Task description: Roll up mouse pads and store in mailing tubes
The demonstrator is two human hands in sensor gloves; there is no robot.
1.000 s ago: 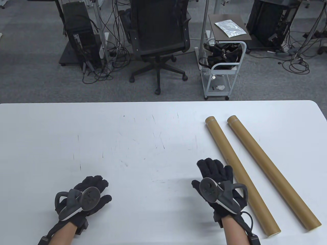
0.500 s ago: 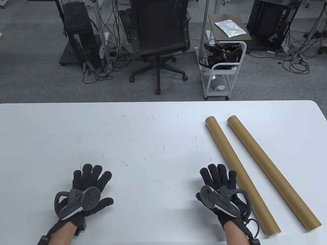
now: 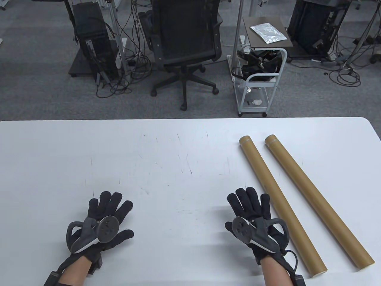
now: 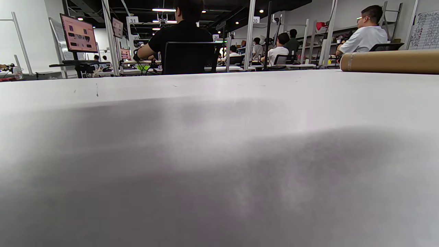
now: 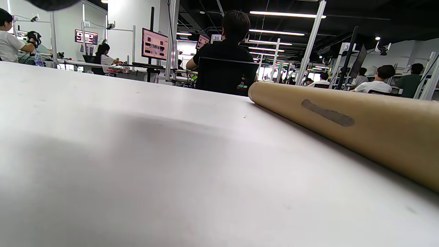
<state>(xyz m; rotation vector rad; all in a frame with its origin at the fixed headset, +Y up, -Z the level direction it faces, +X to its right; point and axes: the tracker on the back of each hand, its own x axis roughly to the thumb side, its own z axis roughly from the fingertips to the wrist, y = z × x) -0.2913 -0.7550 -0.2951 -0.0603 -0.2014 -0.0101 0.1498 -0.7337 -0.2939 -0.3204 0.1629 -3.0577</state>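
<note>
Two brown cardboard mailing tubes lie side by side at the table's right, running from far-left to near-right: the left tube (image 3: pixel 279 202) and the right tube (image 3: pixel 315 196). The left tube also shows in the right wrist view (image 5: pixel 346 120) and one tube's end in the left wrist view (image 4: pixel 387 61). My right hand (image 3: pixel 253 208) rests flat on the table with fingers spread, just left of the left tube, holding nothing. My left hand (image 3: pixel 107 211) rests flat at the near left with fingers spread, empty. No mouse pad is in view.
The white table (image 3: pixel 166 166) carries only the tubes and my hands. Beyond its far edge stand an office chair (image 3: pixel 184 44) and a small white cart (image 3: pixel 259 77) on the carpet.
My left hand has opened from curled to fingers spread flat and shifted slightly right. My right hand has stayed flat, drawing back a little toward me.
</note>
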